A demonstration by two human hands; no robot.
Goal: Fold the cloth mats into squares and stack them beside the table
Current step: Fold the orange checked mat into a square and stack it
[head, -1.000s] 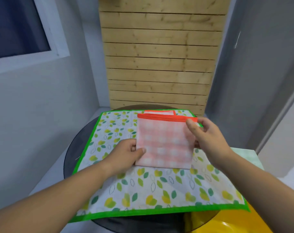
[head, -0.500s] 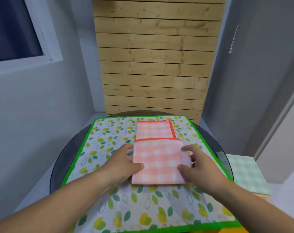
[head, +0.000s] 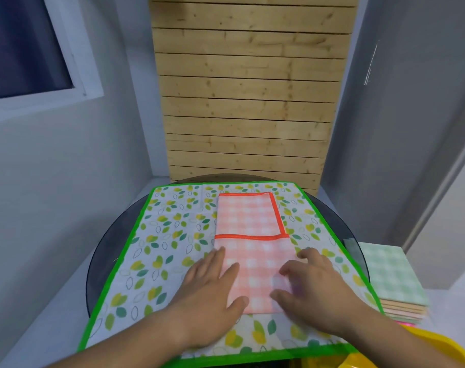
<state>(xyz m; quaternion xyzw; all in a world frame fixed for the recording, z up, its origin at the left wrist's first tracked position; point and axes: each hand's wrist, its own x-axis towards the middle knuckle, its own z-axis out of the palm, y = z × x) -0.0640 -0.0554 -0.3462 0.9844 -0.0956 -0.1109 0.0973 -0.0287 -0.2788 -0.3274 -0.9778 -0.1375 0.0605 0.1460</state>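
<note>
Now both hands (head: 258,293) flat on pink mat (head: 248,224), leaf-print cloth (head: 157,251) beneath

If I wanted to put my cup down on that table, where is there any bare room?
Free: the leaf-print cloth left of the pink checked mat, and a narrower strip right of it. Crowded: the near middle, where the left hand and right hand press the mat.

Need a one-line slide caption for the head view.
Both hands, left and right, press a pink gingham mat flat on a leaf-print cloth.
</note>
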